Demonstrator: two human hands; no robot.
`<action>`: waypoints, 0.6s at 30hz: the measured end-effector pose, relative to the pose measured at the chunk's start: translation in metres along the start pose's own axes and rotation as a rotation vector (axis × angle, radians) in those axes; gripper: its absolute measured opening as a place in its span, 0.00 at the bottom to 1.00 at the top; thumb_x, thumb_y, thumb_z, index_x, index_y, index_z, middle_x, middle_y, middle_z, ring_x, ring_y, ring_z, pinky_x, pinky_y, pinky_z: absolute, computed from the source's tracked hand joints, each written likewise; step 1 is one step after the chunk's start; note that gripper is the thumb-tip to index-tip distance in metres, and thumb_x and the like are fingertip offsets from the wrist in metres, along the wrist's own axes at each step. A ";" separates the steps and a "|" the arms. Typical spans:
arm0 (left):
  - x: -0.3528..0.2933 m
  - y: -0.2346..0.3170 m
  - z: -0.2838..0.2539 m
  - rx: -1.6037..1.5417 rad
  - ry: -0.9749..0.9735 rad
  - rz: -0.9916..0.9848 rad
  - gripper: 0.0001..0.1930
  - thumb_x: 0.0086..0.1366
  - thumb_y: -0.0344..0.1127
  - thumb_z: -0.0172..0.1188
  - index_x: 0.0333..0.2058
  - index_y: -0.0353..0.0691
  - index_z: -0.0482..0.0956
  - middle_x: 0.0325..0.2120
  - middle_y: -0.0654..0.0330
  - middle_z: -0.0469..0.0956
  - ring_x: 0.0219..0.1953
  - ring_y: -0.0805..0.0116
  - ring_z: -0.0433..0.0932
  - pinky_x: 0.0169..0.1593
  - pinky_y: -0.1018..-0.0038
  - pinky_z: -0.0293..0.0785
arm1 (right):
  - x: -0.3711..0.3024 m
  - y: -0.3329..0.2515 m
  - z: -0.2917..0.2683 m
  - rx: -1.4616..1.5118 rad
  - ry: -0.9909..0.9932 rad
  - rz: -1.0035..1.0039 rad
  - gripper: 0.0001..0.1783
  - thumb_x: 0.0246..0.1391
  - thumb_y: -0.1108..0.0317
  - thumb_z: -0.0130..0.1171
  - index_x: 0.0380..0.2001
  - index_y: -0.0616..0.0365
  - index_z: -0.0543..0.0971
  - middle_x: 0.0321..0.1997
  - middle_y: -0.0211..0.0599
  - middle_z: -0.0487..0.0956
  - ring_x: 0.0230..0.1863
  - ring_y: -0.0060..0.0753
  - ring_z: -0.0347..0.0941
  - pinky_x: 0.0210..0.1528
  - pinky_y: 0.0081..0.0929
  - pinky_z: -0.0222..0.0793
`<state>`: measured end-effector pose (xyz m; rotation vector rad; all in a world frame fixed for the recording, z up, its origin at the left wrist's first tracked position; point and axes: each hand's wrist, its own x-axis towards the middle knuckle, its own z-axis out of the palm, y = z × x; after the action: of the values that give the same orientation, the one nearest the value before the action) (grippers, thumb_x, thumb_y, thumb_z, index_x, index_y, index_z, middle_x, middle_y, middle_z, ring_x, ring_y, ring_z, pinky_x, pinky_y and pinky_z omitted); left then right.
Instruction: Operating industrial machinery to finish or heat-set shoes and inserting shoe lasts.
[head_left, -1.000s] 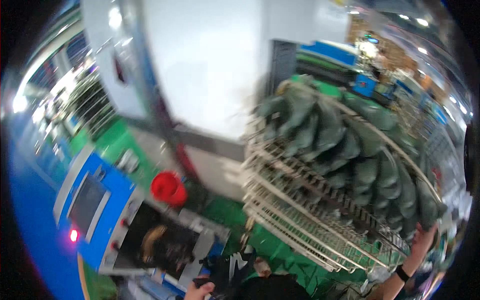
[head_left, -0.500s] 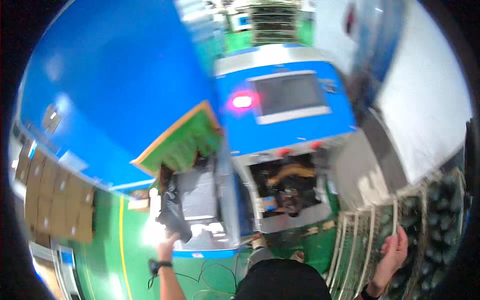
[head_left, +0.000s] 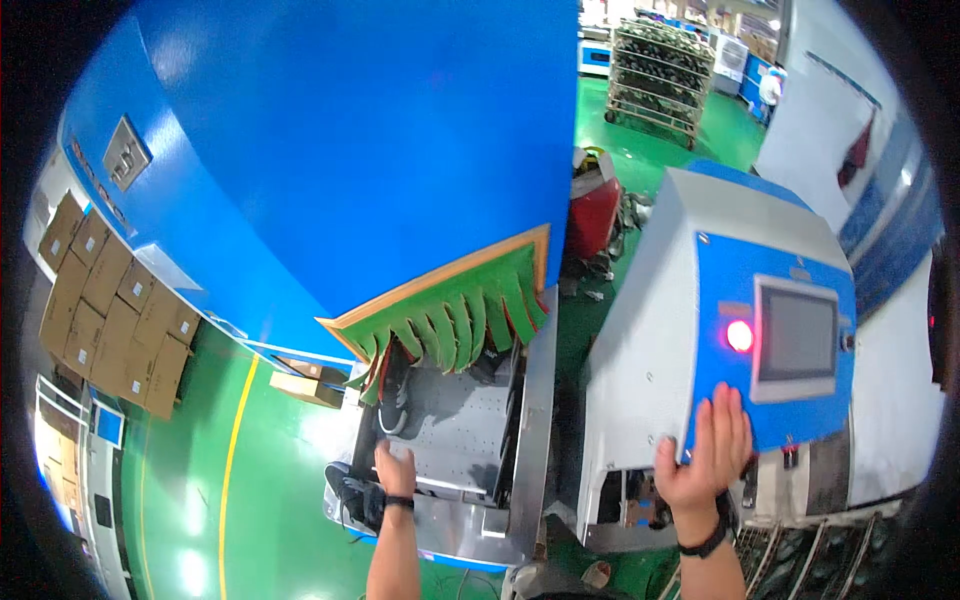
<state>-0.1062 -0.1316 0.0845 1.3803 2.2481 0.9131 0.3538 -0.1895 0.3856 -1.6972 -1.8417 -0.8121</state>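
Note:
My left hand (head_left: 394,466) is over the near left end of a grey metal conveyor bed (head_left: 450,455). Its fingers are loosely curled and partly apart, with nothing visible between them. Just beyond the fingertips, a dark shoe with a pale sole edge (head_left: 394,408) lies on the bed, partly under a green strip curtain (head_left: 450,325). Another dark laced shoe (head_left: 352,494) is beside my left wrist at the bed's corner, laces hanging. My right hand (head_left: 706,450), fingers extended, is at the lower part of a blue control panel (head_left: 720,285); contact is unclear.
A large blue machine housing (head_left: 370,150) rises behind the curtain. Stacked cardboard boxes (head_left: 125,310) stand at the left. Wire racks (head_left: 790,560) are near right, and a loaded rack trolley (head_left: 660,85) is at the back. A red bin (head_left: 594,215) is behind the panel.
My view has turned left, so the control panel sits further right. The dark shoe at my left fingertips is out of them. My right hand has moved from beside the racks to the panel.

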 end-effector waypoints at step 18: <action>0.100 0.013 0.095 -0.533 0.025 -0.443 0.21 0.48 0.26 0.69 0.43 0.34 0.77 0.36 0.56 0.81 0.37 0.62 0.80 0.45 0.66 0.75 | -0.014 0.001 -0.001 -0.111 -0.071 -0.094 0.34 0.63 0.53 0.47 0.63 0.70 0.64 0.65 0.63 0.68 0.67 0.63 0.62 0.67 0.57 0.54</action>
<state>-0.0881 -0.0067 0.0275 0.6119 1.9920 1.2388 0.3563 -0.2001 0.3766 -1.7385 -1.9707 -0.9187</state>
